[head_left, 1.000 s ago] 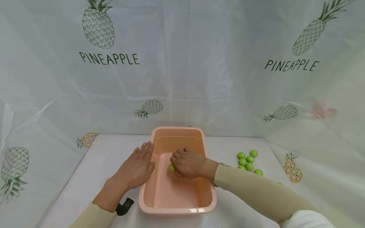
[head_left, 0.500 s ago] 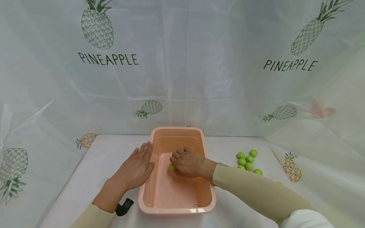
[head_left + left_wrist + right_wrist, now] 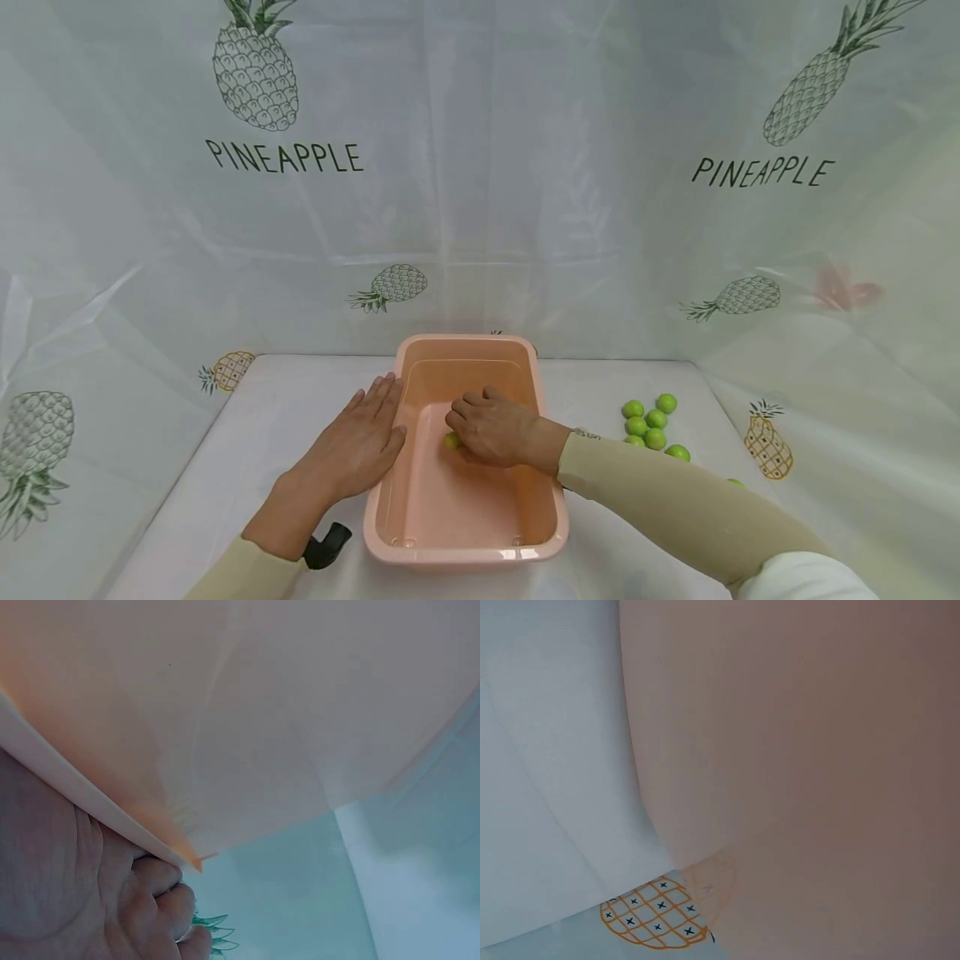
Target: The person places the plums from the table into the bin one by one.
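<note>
A peach-coloured plastic basin [image 3: 467, 508] stands in the middle of the table in the head view. My right hand [image 3: 498, 429] reaches down inside it with bent fingers and holds a small green lime [image 3: 453, 441], mostly hidden under the fingers. My left hand [image 3: 356, 446] lies along the basin's left rim, its fingers straight and pointing away from me. In the left wrist view, the left palm and fingers [image 3: 154, 900] show beside the basin wall [image 3: 247, 720]. The right wrist view has only the outside of the basin wall [image 3: 780, 750], with the right hand out of sight.
Several green limes [image 3: 656, 439] lie loose on the white table [image 3: 300, 392] to the right of the basin. Another lime [image 3: 736, 482] peeks out past the right forearm. A pineapple-print sheet [image 3: 487, 167] hangs behind and at both sides of the table.
</note>
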